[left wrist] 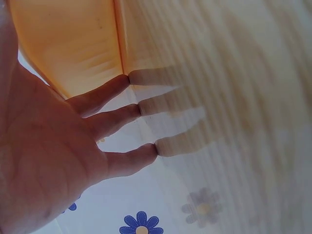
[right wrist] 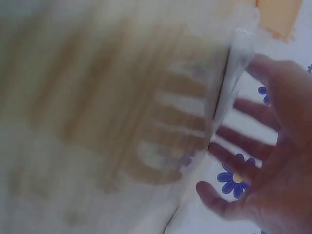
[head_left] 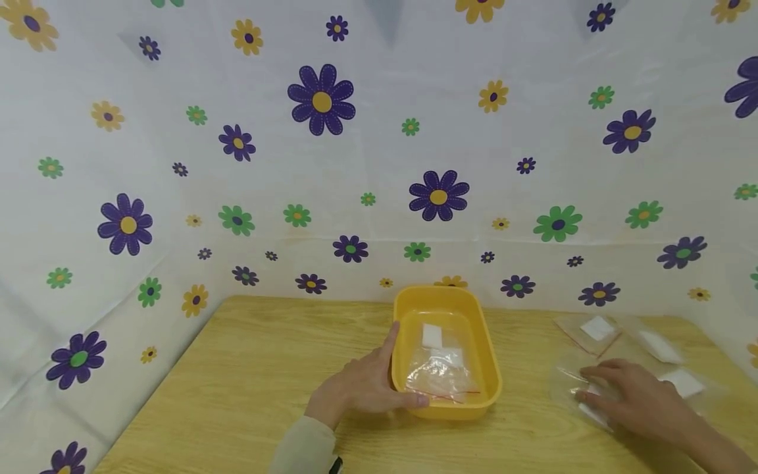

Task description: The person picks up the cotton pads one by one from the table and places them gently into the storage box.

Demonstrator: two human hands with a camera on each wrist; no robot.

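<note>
The tray [head_left: 491, 368] is plain yellow. Inside the tray, the bags [head_left: 441, 380] are clear, with red stripes and white pieces [head_left: 431, 336]. Around the tray, the tabletop [head_left: 260, 375] has yellow-brown wood grain. Behind it, white cloth [head_left: 379, 155] bears purple, yellow and green flowers [head_left: 322, 101].

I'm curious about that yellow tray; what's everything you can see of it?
The yellow tray is an open-topped, roughly rectangular container with rounded corners, raised walls and a smooth rim; it looks like plastic. It sits upright on the wood-grain table, near the far edge, its long sides running away from the person. Inside lie clear plastic bags holding white pieces; their exact count is unclear. The left hand touches its left side, thumb at the near rim.
</note>
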